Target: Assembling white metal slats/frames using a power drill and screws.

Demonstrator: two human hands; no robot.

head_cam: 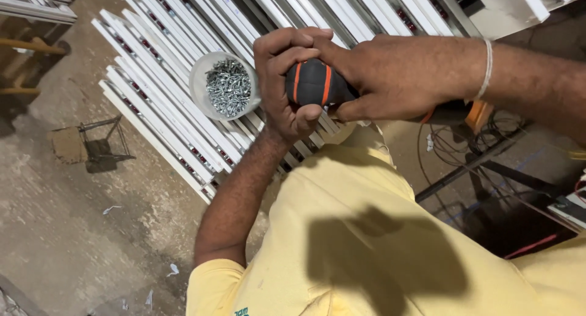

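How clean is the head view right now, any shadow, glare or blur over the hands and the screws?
Head view: sharp on both hands, left hand and right hand wrapped round the black and orange tool; the screws in the white cup are crisp, with small glints only; a dark soft shadow falls on the yellow shirt; the bottom right corner is dim.

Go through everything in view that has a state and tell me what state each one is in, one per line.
Left hand: closed around the front of the power tool.
Right hand: gripping the tool's rear.
Black and orange power tool: held in both hands, tip hidden.
White bowl: open, resting on the profiles, nearly full of screws.
White profiles: lying side by side in a stack.
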